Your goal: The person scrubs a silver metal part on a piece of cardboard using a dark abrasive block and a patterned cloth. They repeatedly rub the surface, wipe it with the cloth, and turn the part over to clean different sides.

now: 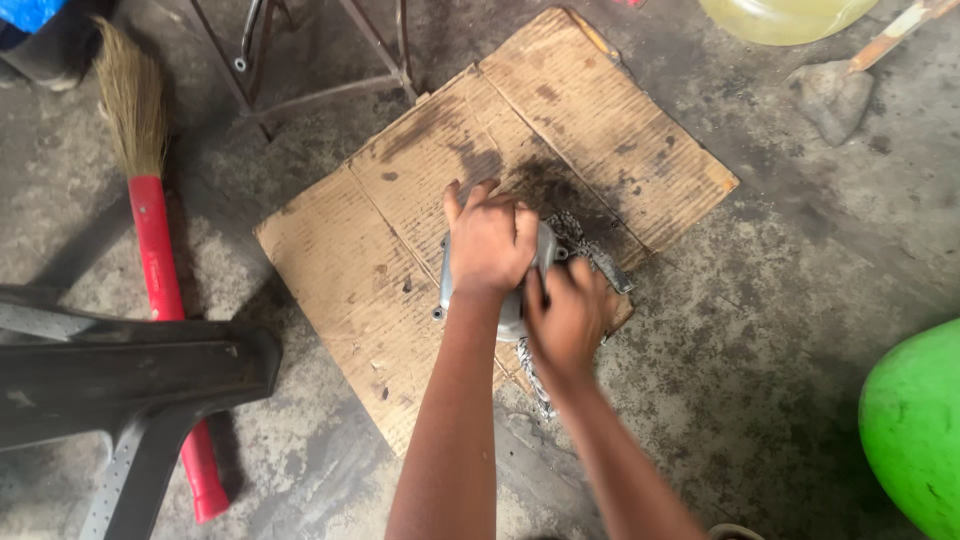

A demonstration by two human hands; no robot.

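A grey metal engine cover [447,283] lies on a stained sheet of cardboard [600,120] on the concrete floor. My left hand [490,240] is clamped over the top of the cover, fingers curled around it. Just to its right, my right hand [570,315] is closed on a patterned black-and-white rag [585,245] and presses it against the cover's side. Most of the cover is hidden under both hands.
A broom with a red handle [160,280] lies at the left. A dark plastic chair [120,375] fills the lower left. Metal stand legs [310,95] rise behind the cardboard. A green rounded object [915,430] sits at right, a yellowish container [785,15] at top.
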